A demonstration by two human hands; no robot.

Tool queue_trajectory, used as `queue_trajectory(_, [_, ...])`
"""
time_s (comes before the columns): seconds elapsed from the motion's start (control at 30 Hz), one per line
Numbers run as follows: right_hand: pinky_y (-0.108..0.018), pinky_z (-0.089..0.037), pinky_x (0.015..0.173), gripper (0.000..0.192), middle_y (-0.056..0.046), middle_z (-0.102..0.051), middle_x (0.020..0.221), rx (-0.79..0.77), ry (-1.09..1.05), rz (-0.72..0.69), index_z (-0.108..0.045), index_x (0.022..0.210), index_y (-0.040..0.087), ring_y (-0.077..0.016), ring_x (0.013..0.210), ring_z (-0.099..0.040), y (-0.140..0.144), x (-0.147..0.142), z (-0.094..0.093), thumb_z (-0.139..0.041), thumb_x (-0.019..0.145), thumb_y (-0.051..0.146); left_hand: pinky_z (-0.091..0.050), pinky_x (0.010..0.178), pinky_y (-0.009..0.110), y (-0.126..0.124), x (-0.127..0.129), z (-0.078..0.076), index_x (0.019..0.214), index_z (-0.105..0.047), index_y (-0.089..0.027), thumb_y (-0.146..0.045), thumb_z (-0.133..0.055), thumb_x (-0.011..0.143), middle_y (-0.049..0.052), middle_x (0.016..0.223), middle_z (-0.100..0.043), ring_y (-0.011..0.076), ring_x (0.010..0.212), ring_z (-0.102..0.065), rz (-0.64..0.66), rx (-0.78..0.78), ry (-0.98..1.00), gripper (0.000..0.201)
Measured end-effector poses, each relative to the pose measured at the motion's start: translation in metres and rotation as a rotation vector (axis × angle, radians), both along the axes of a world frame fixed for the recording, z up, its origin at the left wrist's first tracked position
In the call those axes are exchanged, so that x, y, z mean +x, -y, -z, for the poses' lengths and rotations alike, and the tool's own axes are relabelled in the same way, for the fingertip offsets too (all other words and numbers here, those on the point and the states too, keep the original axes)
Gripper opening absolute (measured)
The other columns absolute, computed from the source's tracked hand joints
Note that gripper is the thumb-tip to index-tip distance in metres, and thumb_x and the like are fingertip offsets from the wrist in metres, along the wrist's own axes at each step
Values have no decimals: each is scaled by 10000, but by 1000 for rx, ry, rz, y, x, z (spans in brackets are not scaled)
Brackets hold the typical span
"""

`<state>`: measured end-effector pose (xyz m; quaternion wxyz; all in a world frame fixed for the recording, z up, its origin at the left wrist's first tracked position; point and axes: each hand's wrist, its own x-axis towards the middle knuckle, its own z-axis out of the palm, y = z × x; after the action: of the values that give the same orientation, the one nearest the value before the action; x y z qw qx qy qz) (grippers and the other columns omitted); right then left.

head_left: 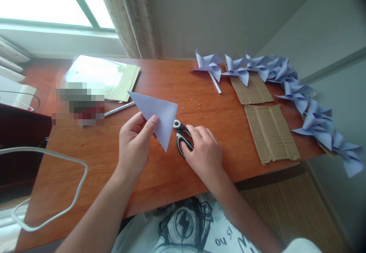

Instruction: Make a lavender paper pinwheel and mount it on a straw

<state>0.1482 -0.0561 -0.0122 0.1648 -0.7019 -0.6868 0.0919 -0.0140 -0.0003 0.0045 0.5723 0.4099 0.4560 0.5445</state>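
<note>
A folded triangle of pale violet paper (164,117) is pinched in my left hand (134,140), thumb on its face and fingers behind. Just to the right, the fingers of my right hand (204,148) are around the handles of black and grey scissors (180,125). The paper covers the blades, so I cannot see whether they touch it. Small paper bits (204,104) are scattered on the wooden table (162,184) beyond the scissors.
Finished paper pinwheels (296,93) curve along the right side, one on a white stick (215,82). Two corrugated cardboard pieces (271,133) lie beside them. Paper sheets (117,81), a blurred object (80,102) and a thin rod (118,109) are at left; a white cable (82,176) loops nearby.
</note>
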Motion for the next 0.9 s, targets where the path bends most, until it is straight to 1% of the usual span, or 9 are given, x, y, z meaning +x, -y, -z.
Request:
queue_trajectory(0.13, [-393,-495,927,371,-106,-730,1128,90,-26,42,-665,1266,192,-297,1046,-643,-3,22,7,-654,908,291,-394,578,239,0,0,2,851,-728,-202,-296,-722,877,10,748,-587,142,676,-498,-3,17,-2,98])
queue_trajectory(0.2, [-396,-500,946,354,-114,-736,1127,168,-53,82,-681,1236,182,-296,1043,-657,-4,42,11,-661,904,303,-389,573,243,0,0,2,844,-730,-202,-300,-727,868,9,737,-588,144,670,-506,-10,15,-9,101])
queue_trajectory(0.27, [-404,-510,937,361,-128,-740,1131,235,-41,153,-687,1226,178,-302,1032,-670,-2,66,15,-675,890,306,-381,571,243,0,0,2,849,-735,-199,-304,-734,860,5,726,-593,141,657,-504,-13,11,-10,106])
queue_trajectory(0.37, [-416,-529,905,357,-139,-747,1100,251,11,261,-709,1196,170,-311,1006,-689,4,102,20,-700,857,282,-370,573,239,1,1,1,856,-735,-190,-311,-744,849,-1,716,-598,134,644,-493,-5,-1,-3,122])
queue_trajectory(0.47, [-420,-546,881,355,-135,-756,1075,254,30,341,-728,1167,171,-304,952,-705,10,126,25,-715,831,283,-370,579,229,2,2,2,848,-724,-177,-316,-749,847,-2,726,-605,128,651,-490,12,-11,-2,141])
queue_trajectory(0.53, [-424,-553,874,351,-130,-755,1070,230,33,356,-734,1156,179,-302,931,-706,12,133,27,-711,824,290,-371,579,221,2,2,3,843,-716,-170,-318,-746,855,-1,731,-604,123,656,-487,23,-11,-10,151])
queue_trajectory(0.63, [-435,-556,887,347,-136,-738,1077,191,23,337,-737,1143,180,-302,923,-702,11,135,27,-696,824,310,-374,573,210,1,2,5,839,-713,-166,-317,-743,863,-3,729,-599,113,650,-478,30,-8,-25,156])
queue_trajectory(0.83, [-475,-565,898,396,-155,-709,1063,58,19,279,-719,1166,150,-327,942,-696,3,136,16,-686,811,322,-390,564,196,0,3,8,863,-732,-166,-324,-754,851,-3,725,-603,106,643,-483,39,-29,-35,160])
queue_trajectory(0.9, [-485,-568,911,419,-155,-707,1085,40,-6,248,-708,1192,146,-326,955,-697,2,140,14,-681,815,325,-399,566,197,1,4,9,859,-732,-163,-333,-760,841,1,725,-609,110,646,-492,48,-41,-32,172])
